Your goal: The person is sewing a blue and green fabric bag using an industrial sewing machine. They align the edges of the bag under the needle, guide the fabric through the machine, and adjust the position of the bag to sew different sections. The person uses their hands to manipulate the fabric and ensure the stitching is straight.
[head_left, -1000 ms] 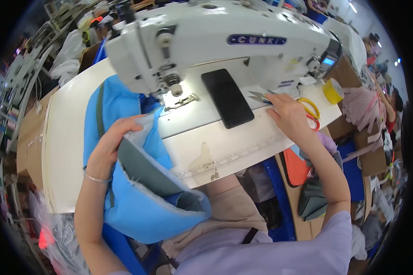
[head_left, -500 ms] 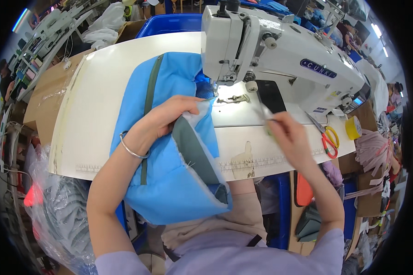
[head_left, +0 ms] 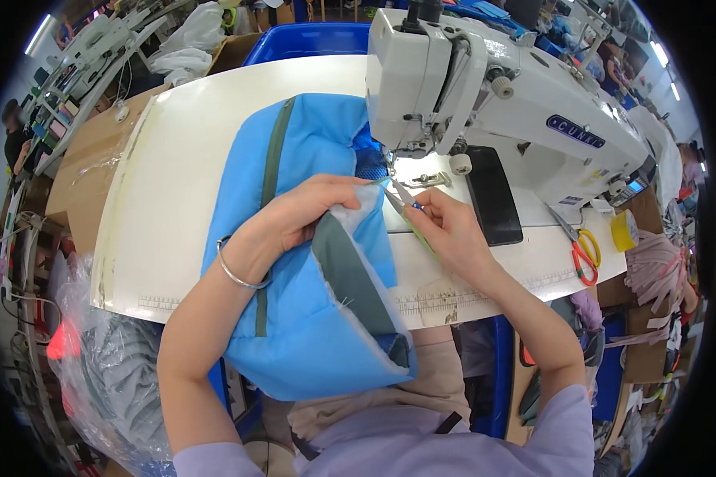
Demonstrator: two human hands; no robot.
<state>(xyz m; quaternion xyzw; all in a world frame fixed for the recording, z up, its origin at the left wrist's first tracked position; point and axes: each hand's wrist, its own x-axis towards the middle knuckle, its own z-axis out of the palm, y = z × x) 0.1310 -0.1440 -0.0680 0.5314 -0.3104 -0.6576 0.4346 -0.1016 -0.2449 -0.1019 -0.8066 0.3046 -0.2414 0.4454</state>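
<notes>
My left hand (head_left: 309, 208) is closed on the edge of a blue fabric piece (head_left: 294, 358) with a green strip, a dark green panel and white backing. My right hand (head_left: 447, 230) grips small thread snips (head_left: 402, 195), their blades at the fabric's top corner beside my left fingertips, just below the white sewing machine's (head_left: 398, 95) needle area. A black phone (head_left: 495, 195) lies under the machine arm. Large scissors (head_left: 581, 242) with red and yellow handles lie on the right, beside a yellow tape roll (head_left: 623, 230).
The white table (head_left: 143, 222) has a printed ruler along its front edge. A blue bin (head_left: 302, 44) stands behind it, cardboard (head_left: 87, 167) at left, bagged grey material (head_left: 123, 358) lower left, pink strips (head_left: 648, 278) at right. Other people (head_left: 16, 139) are in the background.
My right hand has picked up snips from beside the scissors and brought them leftward to the fabric at my left fingers. The view has shifted, with the machine appearing further right.
</notes>
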